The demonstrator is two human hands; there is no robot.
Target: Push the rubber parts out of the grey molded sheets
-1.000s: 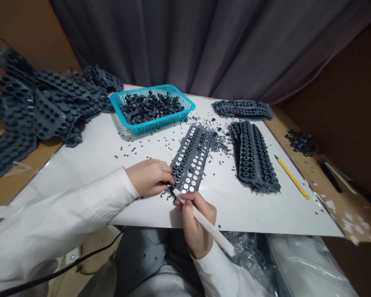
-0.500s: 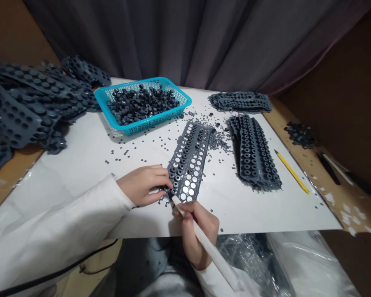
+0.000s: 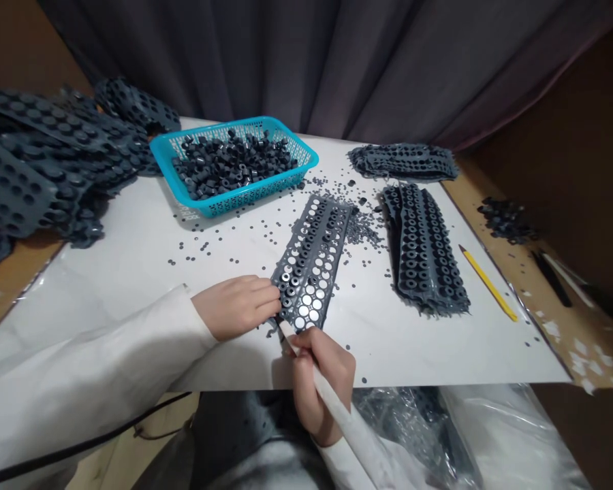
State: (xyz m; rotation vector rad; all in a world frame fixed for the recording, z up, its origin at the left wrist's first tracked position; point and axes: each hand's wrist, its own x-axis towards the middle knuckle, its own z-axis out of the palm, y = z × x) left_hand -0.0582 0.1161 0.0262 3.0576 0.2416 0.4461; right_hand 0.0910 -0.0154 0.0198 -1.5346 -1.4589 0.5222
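Observation:
A dark rubber sheet [image 3: 314, 255] with rows of round holes and rings lies on the white tabletop, tilted slightly to the right. At its lower left edge my left hand [image 3: 240, 305] rests with fingers bent together; what its fingertips pinch, if anything, is too small to tell. My right hand [image 3: 324, 381] is closed around a long white stick-like tool [image 3: 332, 401], held like a pen. The tool's tip meets the sheet's lower left corner, close to my left fingertips.
A blue basket [image 3: 209, 204] of small black cylinders stands behind. Stacked dark sheets [image 3: 421, 248] and a yellow pencil [image 3: 489, 284] lie right, another stack [image 3: 403, 162] at the back. Moulded sheets [image 3: 41, 163] are heaped left. Tiny discs are scattered about.
My left fingers have drawn closer together at the sheet's edge. My right hand and the tool have shifted slightly left. The view has moved a little.

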